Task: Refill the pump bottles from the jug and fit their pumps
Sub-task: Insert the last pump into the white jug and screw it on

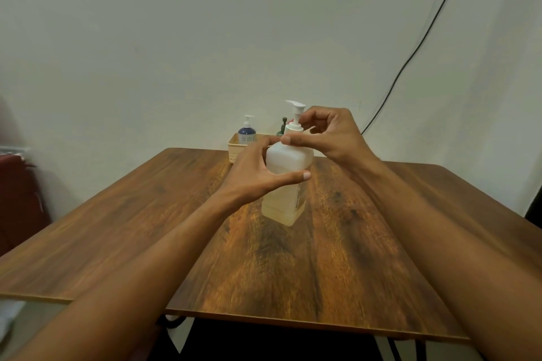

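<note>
A translucent white square pump bottle (286, 196) stands upright in the middle of the wooden table (366, 258), with pale liquid in its lower part. My left hand (252, 176) wraps around the bottle's upper body, thumb across the front. My right hand (328, 135) is at the neck, its fingers pinched on the collar of the white pump (296, 116), which sits on the bottle with its spout pointing left. No jug is in view.
A cream plastic basket (234, 146) stands at the table's far edge against the wall, holding a blue-and-white pump bottle (247, 130) and a dark green one (282, 127), partly hidden. A black cable (410, 56) hangs down the wall at right. A dark red object (14, 184) sits far left.
</note>
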Motion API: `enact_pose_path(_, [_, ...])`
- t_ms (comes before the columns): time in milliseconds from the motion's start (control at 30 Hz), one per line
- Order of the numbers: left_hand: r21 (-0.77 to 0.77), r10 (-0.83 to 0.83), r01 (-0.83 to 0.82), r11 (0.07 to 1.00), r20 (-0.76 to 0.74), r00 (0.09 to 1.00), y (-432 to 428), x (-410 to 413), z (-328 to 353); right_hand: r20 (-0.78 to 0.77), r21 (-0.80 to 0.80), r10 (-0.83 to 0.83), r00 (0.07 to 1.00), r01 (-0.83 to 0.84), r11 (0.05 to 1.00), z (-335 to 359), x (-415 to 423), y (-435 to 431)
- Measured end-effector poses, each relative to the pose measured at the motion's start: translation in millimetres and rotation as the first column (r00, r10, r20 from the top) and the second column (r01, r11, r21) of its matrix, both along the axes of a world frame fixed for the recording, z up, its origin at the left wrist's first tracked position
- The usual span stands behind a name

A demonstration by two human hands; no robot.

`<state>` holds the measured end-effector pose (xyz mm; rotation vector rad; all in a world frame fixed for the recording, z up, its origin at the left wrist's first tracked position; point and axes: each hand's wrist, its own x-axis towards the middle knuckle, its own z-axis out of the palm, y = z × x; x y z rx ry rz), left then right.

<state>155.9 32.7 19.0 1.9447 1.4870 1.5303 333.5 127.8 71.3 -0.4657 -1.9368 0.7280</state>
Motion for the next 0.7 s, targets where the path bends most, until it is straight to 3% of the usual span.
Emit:
enact_pose_path(133, [0.003,-0.005,0.005,1.000,-0.017,1.000,-1,2,0,0.111,0.005,-0.017,0.994,0.017,1.000,6,0,-2])
enact_pose_path(333, [0.010,0.029,-0.029,1.000,-0.023,0.999,-2,0,5,0.349,-0.110,0.193,0.917,-0.164,0.980,36,22,1])
enact_pose_path(600, [0.000,0.008,-0.008,1.000,-0.009,1.000,-3,3,1,0.213,0.005,0.013,0.977,-0.015,1.000,23,8,4])
enact_pose_path(700, [0.001,0.011,-0.011,1.000,-0.025,1.000,-2,4,0,0.260,0.034,-0.034,0.965,0.026,0.999,19,6,4])
